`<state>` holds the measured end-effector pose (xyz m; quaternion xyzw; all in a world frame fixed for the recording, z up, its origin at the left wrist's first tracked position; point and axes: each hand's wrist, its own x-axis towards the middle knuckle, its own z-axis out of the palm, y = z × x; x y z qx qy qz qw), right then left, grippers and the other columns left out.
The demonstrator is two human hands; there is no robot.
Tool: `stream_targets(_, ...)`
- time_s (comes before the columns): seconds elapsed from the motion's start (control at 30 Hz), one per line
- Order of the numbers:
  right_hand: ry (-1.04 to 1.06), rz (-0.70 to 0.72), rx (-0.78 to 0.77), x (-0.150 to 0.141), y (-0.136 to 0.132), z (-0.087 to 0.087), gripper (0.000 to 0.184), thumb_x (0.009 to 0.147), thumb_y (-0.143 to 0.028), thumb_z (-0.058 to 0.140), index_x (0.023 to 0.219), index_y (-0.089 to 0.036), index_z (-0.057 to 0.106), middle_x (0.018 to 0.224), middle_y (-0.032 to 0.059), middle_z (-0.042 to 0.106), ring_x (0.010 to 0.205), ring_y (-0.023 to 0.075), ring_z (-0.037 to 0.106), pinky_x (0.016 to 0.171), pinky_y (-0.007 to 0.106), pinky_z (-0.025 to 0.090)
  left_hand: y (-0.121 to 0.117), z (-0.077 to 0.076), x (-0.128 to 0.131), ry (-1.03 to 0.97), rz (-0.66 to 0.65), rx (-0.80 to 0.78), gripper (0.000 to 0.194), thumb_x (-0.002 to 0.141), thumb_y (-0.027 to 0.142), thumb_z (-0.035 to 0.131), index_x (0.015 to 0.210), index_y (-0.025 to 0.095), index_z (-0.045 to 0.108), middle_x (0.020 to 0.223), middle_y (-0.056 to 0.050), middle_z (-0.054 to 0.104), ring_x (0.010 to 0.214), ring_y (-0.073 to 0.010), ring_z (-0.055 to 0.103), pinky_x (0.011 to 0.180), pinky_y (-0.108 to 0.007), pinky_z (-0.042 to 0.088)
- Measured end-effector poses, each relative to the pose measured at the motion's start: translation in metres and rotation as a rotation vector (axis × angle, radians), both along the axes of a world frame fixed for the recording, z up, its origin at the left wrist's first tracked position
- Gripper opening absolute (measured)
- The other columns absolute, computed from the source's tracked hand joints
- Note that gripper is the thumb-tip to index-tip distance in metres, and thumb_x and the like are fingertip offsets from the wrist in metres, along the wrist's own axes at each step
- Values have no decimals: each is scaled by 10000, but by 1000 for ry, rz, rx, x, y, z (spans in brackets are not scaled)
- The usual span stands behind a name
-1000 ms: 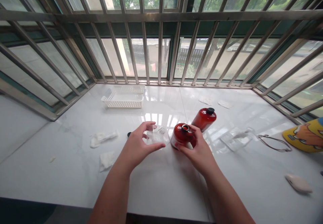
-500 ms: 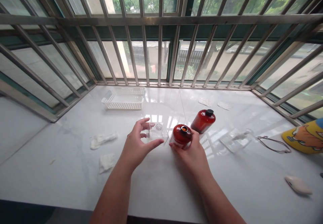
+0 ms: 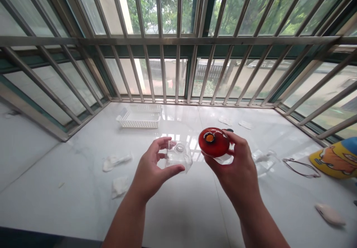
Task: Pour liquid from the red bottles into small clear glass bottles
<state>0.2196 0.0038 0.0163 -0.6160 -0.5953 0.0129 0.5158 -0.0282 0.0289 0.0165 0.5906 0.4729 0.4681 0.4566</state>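
Note:
My left hand [image 3: 156, 162] is curled round a clear square bottle [image 3: 180, 158], thumb across its front and fingers at its left and back. The clear bottle's round neck is uncapped. In my right hand [image 3: 237, 166] is a reddish-brown bottle [image 3: 219, 145], raised and tipped so that its open mouth faces me. It is to the right of the clear bottle, apart from it. Behind the raised bottle, a second bottle's black cap [image 3: 229, 130] just shows; its body is hidden.
A white perforated basket [image 3: 139, 123] stands at the back left. Crumpled white tissues [image 3: 118, 162] lie at left. To the right are a clear plastic wrapper [image 3: 263, 160], a cord loop [image 3: 301, 168], a yellow cartoon-printed object [image 3: 331, 156] and a pinkish item [image 3: 330, 214]. Metal bars [image 3: 178, 41] close the back.
My right hand has lifted the reddish-brown bottle toward me and to the right, now covering most of the capped bottle. My left hand stays at the clear bottle. The view has tilted up slightly.

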Motion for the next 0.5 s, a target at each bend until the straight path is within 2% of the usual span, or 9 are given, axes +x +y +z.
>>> stream_targets(0.1, -183, -7, 143, 5, 9, 0, 630, 896, -341, 837, 1467, -312, 575, 1406, 113, 672, 1270, 382, 622, 959, 548, 610, -5, 9, 1, 24, 2, 0, 864, 680, 540, 1043, 1400, 261, 655, 1389, -150, 726, 1234, -364, 696, 1018, -477, 590)
stream_targets(0.23, -275, 24, 234, 6, 20, -11, 615, 910, -241, 835, 1468, -272, 580, 1400, 138, 667, 1263, 375, 631, 1084, 593, 552, -6, 11, 2, 137, 16, 2, 848, 671, 565, 1039, 1398, 302, 690, 1358, -106, 750, 1122, -333, 722, 1001, -483, 587)
stream_targets(0.5, -380, 72, 283, 6, 29, -25, 635, 901, -79, 823, 1467, -251, 594, 1416, 152, 650, 1330, 372, 626, 1146, 558, 523, -5, 8, 4, 233, 27, 45, 805, 701, 572, 1020, 1408, 335, 719, 1335, -70, 770, 1196, -343, 702, 1043, -483, 556)
